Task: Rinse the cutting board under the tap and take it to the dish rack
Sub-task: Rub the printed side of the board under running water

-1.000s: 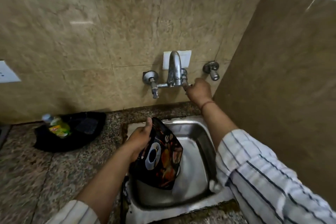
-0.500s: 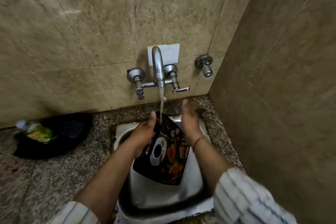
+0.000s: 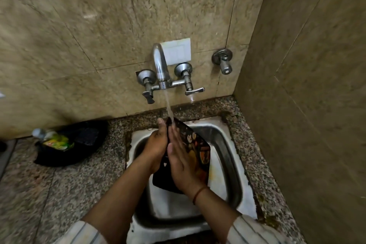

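We see the L hand (image 3: 156,144) gripping the board (image 3: 200,150) over the sink (image 3: 227,144). R hand (image 3: 182,162) lies flat & open on its face, tap (image 3: 161,69) water hitting the top edge.

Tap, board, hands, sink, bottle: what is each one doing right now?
Tap: on, water streaming down.
Cutting board: tilted over the sink, top edge in the stream.
Left hand: gripping the board's left edge.
Right hand: flat on the board's face.
Sink: wet, no dishes visible.
Bottle: lying on a dark cloth.
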